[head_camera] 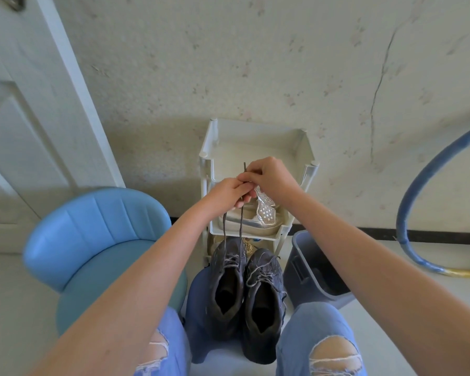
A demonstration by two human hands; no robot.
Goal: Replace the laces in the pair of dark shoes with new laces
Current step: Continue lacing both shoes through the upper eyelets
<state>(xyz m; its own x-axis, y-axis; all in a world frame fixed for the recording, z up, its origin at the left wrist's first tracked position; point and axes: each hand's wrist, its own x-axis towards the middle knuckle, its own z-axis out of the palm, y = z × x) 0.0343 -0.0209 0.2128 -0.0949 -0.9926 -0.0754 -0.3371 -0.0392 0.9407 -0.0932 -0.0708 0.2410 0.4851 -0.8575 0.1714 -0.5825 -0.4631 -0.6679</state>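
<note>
Two dark shoes stand side by side between my knees, the left shoe (pixel 227 280) and the right shoe (pixel 263 299). A dark lace (pixel 240 223) rises in two strands from the front of the left shoe up to my hands. My left hand (pixel 228 192) pinches both strands where they meet. My right hand (pixel 269 177) pinches the lace just above it, and one lace tip sticks up past my fingers. The right shoe has a grey lace threaded and loosely tied.
A white tiered rack (pixel 304 147) stands against the wall behind the shoes, with a silver shoe (pixel 266 215) on its middle tier. A blue chair (pixel 98 240) is at my left, a grey bin (pixel 310 267) at my right, a blue hoop (pixel 418 185) far right.
</note>
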